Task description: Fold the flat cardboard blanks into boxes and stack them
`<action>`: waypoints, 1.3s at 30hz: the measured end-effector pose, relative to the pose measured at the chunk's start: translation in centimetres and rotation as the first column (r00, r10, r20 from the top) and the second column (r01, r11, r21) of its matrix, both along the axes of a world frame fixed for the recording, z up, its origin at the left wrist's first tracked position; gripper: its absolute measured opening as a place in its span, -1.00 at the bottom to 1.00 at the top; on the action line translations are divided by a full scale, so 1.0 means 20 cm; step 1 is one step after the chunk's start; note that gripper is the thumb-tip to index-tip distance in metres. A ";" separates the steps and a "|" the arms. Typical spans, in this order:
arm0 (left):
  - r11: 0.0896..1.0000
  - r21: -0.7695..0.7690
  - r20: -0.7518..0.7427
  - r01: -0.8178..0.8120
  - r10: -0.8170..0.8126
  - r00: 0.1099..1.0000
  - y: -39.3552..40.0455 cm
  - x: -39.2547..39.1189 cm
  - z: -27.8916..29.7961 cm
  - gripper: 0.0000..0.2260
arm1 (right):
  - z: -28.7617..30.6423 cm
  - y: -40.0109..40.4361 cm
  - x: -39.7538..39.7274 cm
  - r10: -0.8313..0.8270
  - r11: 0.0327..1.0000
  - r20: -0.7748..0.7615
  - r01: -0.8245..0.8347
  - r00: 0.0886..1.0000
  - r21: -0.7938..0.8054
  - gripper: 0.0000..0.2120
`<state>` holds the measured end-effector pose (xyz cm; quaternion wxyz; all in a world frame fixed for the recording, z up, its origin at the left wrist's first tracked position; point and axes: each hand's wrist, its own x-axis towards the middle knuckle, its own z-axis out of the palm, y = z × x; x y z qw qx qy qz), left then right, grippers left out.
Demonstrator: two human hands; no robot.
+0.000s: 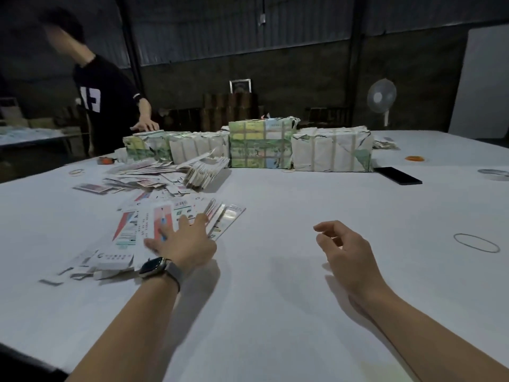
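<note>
From the head camera we see our left hand (185, 242) resting with straight, spread fingers on the flat cardboard blanks (154, 230), which lie fanned across the white table (275, 312) at our front left. Our right hand (343, 250) hovers above bare tabletop, fingers loosely curled, holding nothing. Wrapped bundles (260, 143) stand behind the blanks.

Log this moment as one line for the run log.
stage: picking blank | left hand: flat on loose blanks | right hand: empty, over table | folded boxes: none seen
</note>
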<state>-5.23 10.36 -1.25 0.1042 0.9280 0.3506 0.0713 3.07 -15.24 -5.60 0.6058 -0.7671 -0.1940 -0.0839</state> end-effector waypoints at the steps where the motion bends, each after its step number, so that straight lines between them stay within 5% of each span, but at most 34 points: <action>1: 1.000 -0.006 0.020 0.031 -0.030 0.999 0.00 0.00 0.01 -0.45 | 0.00 0.00 0.00 -0.001 1.000 -0.004 0.001 1.000 -0.001 -0.83; 10: 0.889 0.111 0.437 0.445 -0.446 0.781 -0.39 0.05 0.04 -0.36 | -0.01 -0.01 0.02 0.000 1.000 0.016 0.000 1.000 -0.010 -0.82; 17: 0.808 0.357 0.205 0.470 -0.558 0.804 -0.56 0.06 -0.13 -0.65 | -0.01 -0.01 0.02 -0.010 1.000 0.000 0.010 1.000 0.006 -0.84; 21: 0.729 0.550 0.146 0.408 -0.565 0.812 -0.55 0.05 -0.07 -0.63 | -0.01 -0.01 0.02 -0.005 1.000 0.004 0.005 1.000 0.008 -0.83; 26: 0.716 0.606 0.301 0.346 -0.609 0.733 -0.57 0.02 -0.03 -0.63 | 0.00 -0.02 0.02 -0.008 1.000 0.011 0.008 1.000 0.017 -0.84; 29: 0.783 0.494 0.561 0.378 -0.619 0.550 -0.56 0.04 0.02 -0.69 | 0.00 -0.02 0.03 -0.024 0.997 -0.002 0.024 1.000 0.067 -0.83; 31: 0.840 0.333 0.711 0.428 -0.522 0.472 -0.58 0.06 0.03 -0.72 | 0.00 -0.02 0.04 -0.042 0.987 -0.055 0.050 0.998 0.151 -0.88; 33: 0.836 0.111 0.828 0.537 -0.377 0.416 -0.60 0.09 0.04 -0.73 | 0.01 -0.03 0.05 -0.068 0.970 -0.133 0.097 0.989 0.224 -0.72; 36: 0.680 -0.257 0.898 0.686 -0.094 0.431 -0.63 0.15 0.05 -0.69 | 0.03 -0.04 0.06 -0.052 0.937 -0.223 0.125 0.973 0.326 -0.47; 39: 0.400 -0.580 0.767 0.710 -0.026 0.641 -0.66 0.19 0.02 -0.60 | 0.04 -0.05 0.05 0.033 0.898 -0.245 0.079 0.969 0.433 -0.69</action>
